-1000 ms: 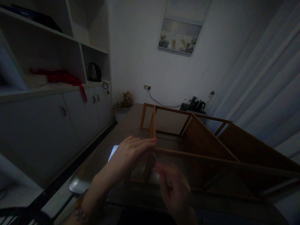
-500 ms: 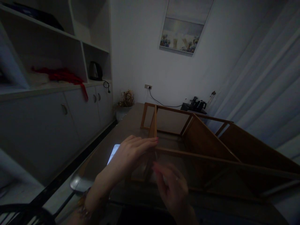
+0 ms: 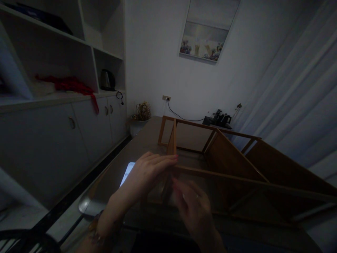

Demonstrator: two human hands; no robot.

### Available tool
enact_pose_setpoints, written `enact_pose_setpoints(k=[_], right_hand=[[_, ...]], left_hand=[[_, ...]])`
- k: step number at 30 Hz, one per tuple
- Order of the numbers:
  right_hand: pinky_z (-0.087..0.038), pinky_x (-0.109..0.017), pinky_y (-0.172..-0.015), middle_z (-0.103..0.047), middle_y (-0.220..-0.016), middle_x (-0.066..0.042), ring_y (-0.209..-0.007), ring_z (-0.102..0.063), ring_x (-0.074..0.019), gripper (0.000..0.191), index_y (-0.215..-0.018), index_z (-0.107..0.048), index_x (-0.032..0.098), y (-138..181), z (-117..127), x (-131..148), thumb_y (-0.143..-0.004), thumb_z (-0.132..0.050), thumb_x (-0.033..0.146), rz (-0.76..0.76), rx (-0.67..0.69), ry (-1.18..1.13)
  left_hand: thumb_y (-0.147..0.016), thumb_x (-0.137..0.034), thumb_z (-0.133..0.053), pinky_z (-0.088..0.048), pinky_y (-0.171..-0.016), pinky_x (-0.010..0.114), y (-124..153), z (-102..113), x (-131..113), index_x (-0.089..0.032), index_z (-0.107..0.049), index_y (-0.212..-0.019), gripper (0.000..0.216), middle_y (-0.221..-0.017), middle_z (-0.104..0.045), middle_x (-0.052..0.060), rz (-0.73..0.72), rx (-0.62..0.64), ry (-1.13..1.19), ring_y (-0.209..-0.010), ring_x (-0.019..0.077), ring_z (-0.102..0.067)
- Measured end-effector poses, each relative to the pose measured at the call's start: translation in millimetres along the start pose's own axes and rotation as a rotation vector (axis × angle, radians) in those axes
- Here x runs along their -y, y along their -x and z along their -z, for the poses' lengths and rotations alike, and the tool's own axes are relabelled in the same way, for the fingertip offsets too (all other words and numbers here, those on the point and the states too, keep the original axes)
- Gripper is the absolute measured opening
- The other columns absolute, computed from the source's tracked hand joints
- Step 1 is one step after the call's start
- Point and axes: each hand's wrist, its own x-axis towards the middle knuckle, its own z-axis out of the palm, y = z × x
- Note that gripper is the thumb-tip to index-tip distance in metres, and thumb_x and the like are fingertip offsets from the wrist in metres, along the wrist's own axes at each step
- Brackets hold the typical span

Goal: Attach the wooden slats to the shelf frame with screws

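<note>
Bracelet [image 3: 96, 237] at the wrist, a person works in dim light, the right hand [image 3: 193, 203] half curled just beside the near corner of a brown wooden frame [image 3: 223, 173], thumb and forefinger drawn close; whether they pinch anything cannot be told. The left hand [image 3: 149, 170] lies across that corner, fingers straight and together, its thumb hidden, so any grip beneath goes unseen. A lit phone [image 3: 126, 174] shows partly behind the left wrist. The frame, panels set between its long rails, lies along a table [image 3: 142, 144]. It looks stiff and, given its length, probably awkward rather than fragile, with smooth wood that might slide under a loose hold; the sounder grip would seem to be on the long rails near a joint, not on the panels. Beyond stand a white cabinet [image 3: 47, 140] holding red cloth [image 3: 68, 84] and a kettle [image 3: 107, 80], a dry-looking plant [image 3: 143, 111] and a wall-hung picture [image 3: 207, 35].
</note>
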Motion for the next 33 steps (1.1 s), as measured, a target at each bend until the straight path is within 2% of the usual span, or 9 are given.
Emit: enact_pose_setpoints(k=[4,13,17,20,23,29,33], right_hand=[[-0.057,-0.023,-0.060,-0.071,-0.077,-0.005,-0.070,-0.067,-0.0147,0.022,-0.108,-0.060,0.015,2,4,-1,-0.088,-0.055,0.007,-0.014,-0.055,-0.021],[-0.055,-0.023,-0.059,-0.069,-0.075,-0.003,-0.068,-0.065,-0.0138,0.022,-0.107,-0.062,0.017,2,2,0,-0.089,-0.054,0.008,-0.039,-0.036,0.008],[-0.052,-0.024,-0.057,-0.066,-0.069,-0.003,-0.064,-0.062,-0.0140,0.016,-0.099,-0.064,0.018,-9,-4,1,-0.089,-0.054,0.012,0.044,0.085,0.027],[-0.053,-0.026,-0.063,-0.069,-0.077,-0.003,-0.071,-0.064,-0.0153,0.016,-0.098,-0.063,0.019,-12,-8,-5,-0.091,-0.050,0.015,-0.014,0.140,-0.026],[-0.054,-0.026,-0.068,-0.070,-0.086,-0.004,-0.076,-0.066,-0.0148,0.018,-0.105,-0.060,0.019,-6,-6,-8,-0.092,-0.048,0.014,-0.094,0.102,-0.086],[-0.052,-0.024,-0.062,-0.068,-0.076,-0.001,-0.067,-0.062,-0.0125,0.022,-0.110,-0.056,0.019,5,4,4,-0.092,-0.048,0.011,-0.043,0.108,-0.226],[-0.053,-0.023,-0.067,-0.070,-0.088,-0.003,-0.076,-0.065,-0.0128,0.020,-0.109,-0.057,0.020,3,0,5,-0.094,-0.047,0.014,-0.117,0.131,-0.242]], left_hand=[[-0.088,-0.024,-0.061,-0.047,-0.083,0.033,1,-1,0,-0.029,-0.053,-0.123,0.037,-0.125,-0.065,0.000,0.026,0.005,0.014,-0.105,0.0174,-0.065],[-0.088,-0.024,-0.061,-0.047,-0.080,0.031,0,-2,1,-0.029,-0.054,-0.123,0.036,-0.124,-0.065,-0.001,0.010,-0.010,-0.001,-0.104,0.0157,-0.065],[-0.089,-0.025,-0.059,-0.045,-0.083,0.032,-1,1,-1,-0.027,-0.055,-0.123,0.034,-0.125,-0.065,0.003,0.024,0.012,0.009,-0.105,0.0176,-0.065],[-0.089,-0.024,-0.058,-0.045,-0.082,0.033,-1,2,-2,-0.027,-0.054,-0.124,0.035,-0.126,-0.064,0.003,0.033,0.037,0.005,-0.106,0.0183,-0.064],[-0.088,-0.024,-0.060,-0.046,-0.083,0.032,-1,2,-1,-0.026,-0.055,-0.123,0.036,-0.124,-0.066,0.003,0.022,0.025,0.009,-0.105,0.0180,-0.065],[-0.089,-0.025,-0.059,-0.046,-0.081,0.032,0,-1,-1,-0.027,-0.055,-0.122,0.033,-0.122,-0.067,0.002,0.023,-0.013,0.023,-0.102,0.0178,-0.066],[-0.089,-0.028,-0.060,-0.045,-0.080,0.032,0,0,-2,-0.027,-0.055,-0.122,0.034,-0.123,-0.066,0.001,0.022,-0.006,0.008,-0.103,0.0178,-0.066]])
